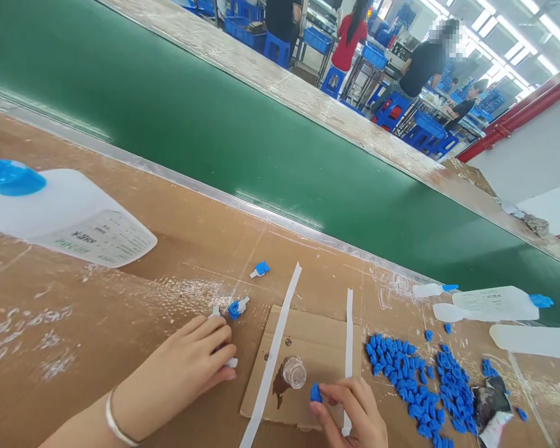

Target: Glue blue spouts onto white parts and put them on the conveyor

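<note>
My left hand (198,354) rests low over the table with curled fingers. A small whitish piece (233,362) shows between its thumb and fingers, mostly hidden, and another whitish bit pokes out beyond the fingertips. Just past them lies a blue-and-white piece (238,307), with a second one (262,269) farther out. My right hand (352,410) pinches a small blue piece (316,392) between thumb and index finger, above a cardboard square (324,336). On that square, left of the blue piece, stands a small clear cup (294,372) beside a dark wet stain.
Many loose blue pieces (401,367) lie in piles at right, by a crumpled black-and-white wrapper (492,404). White tape strips (280,336) cross the cardboard. A large bottle (88,218) lies at left, smaller bottles (494,303) at right. Beyond runs a green belt (242,137); people sit farther off.
</note>
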{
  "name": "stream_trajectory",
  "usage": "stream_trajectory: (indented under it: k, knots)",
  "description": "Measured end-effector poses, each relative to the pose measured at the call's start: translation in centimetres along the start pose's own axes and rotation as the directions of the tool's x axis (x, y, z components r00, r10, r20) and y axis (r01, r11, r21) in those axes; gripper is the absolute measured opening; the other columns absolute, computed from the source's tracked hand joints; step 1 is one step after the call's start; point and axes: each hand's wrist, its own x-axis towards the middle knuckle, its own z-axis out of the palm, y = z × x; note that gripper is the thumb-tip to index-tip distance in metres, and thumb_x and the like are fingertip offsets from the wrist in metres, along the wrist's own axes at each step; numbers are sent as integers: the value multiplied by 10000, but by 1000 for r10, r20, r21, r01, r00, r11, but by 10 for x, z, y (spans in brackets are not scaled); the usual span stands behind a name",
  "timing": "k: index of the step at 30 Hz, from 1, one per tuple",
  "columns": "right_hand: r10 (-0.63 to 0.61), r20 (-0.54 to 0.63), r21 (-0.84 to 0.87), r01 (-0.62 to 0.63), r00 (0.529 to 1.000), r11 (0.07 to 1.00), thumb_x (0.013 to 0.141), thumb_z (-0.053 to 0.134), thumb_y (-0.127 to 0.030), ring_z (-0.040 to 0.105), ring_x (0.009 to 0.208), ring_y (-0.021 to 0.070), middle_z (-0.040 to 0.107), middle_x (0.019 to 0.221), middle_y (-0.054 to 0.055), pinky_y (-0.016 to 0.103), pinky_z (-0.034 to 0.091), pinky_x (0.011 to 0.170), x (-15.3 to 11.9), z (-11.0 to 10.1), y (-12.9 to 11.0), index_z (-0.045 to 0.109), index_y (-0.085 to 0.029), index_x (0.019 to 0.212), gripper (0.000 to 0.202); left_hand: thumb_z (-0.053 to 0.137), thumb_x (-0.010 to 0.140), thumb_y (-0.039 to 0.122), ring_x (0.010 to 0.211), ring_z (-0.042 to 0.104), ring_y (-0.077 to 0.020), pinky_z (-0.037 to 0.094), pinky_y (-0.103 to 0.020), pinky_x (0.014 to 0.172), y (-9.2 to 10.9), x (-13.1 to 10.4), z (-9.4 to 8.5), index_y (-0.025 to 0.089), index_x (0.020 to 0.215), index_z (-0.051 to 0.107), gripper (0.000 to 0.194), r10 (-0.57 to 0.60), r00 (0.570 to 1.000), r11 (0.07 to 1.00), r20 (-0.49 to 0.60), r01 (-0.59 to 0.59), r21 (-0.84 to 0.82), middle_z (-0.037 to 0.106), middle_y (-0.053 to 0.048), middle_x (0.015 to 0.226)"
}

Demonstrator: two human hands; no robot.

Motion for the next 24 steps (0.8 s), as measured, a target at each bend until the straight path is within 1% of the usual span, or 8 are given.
stream_trajectory:
  k: [2, 5, 7, 11, 14, 17, 21, 24]
  knots:
    - [-71, 76, -35, 74, 995, 997, 902, 666, -315, 627, 598, 128, 654, 684, -17, 221, 514, 550, 15, -1, -2, 687, -245, 891, 74, 801, 737, 201, 820, 656, -251, 483, -356, 764, 13, 11, -11, 205, 721, 693, 109, -34, 981, 998, 192, 44, -49, 722, -31, 785]
    - [-114, 131, -89, 126, 985, 988, 912, 654, -322, 621, 604, 120, 647, 694, -23, 221, 511, 551, 25, -1, -1, 669, -239, 887, 89, 815, 724, 164, 900, 681, -258, 506, -353, 818, 29, 29, -22, 179, 858, 721, 164, -132, 903, 977, 410, 188, -99, 751, -68, 894]
    - [-141, 156, -109, 159, 978, 981, 924, 638, -325, 619, 604, 117, 636, 683, -27, 217, 514, 555, 28, 1, -1, 660, -234, 890, 99, 812, 716, 135, 977, 678, -281, 516, -371, 846, 34, 37, -27, 159, 955, 713, 260, -179, 881, 964, 438, 247, -101, 747, -106, 979]
    - [-162, 159, -135, 184, 974, 974, 927, 630, -322, 619, 588, 123, 616, 650, -32, 220, 518, 544, 31, 4, -2, 661, -230, 885, 106, 744, 775, 131, 1080, 653, -314, 520, -423, 893, 33, 32, -35, 182, 1057, 688, 293, -302, 877, 935, 373, 349, -62, 708, -139, 1120]
    - [-179, 159, -154, 204, 971, 967, 918, 641, -328, 616, 568, 129, 604, 628, -32, 224, 512, 524, 31, 4, 1, 671, -231, 864, 116, 559, 922, 201, 921, 725, -306, 571, -396, 751, 34, 15, -34, 199, 1095, 674, 208, -477, 786, 844, 394, 534, -44, 735, -129, 1031]
    - [-209, 167, -153, 235, 963, 960, 897, 671, -321, 611, 543, 130, 604, 612, -35, 225, 508, 511, 31, 1, 3, 680, -238, 853, 95, 446, 976, 252, 782, 755, -296, 566, -337, 629, 39, 3, -25, 203, 1110, 664, 260, -543, 717, 777, 437, 627, -64, 759, -112, 922]
    - [-218, 144, -145, 238, 965, 960, 881, 690, -322, 600, 526, 129, 598, 598, -40, 222, 503, 502, 28, 0, 4, 694, -247, 858, 78, 455, 956, 174, 842, 751, -257, 578, -317, 683, 43, 7, -15, 214, 1100, 666, 258, -487, 773, 796, 405, 585, -159, 728, -93, 1029]
    - [-184, 114, -157, 201, 976, 967, 904, 660, -343, 597, 534, 127, 582, 597, -36, 217, 505, 515, 25, 2, 2, 690, -237, 836, 130, 456, 934, 112, 934, 724, -252, 576, -347, 782, 38, 19, -19, 178, 1092, 667, 272, -426, 819, 794, 385, 542, -275, 690, -118, 1091]
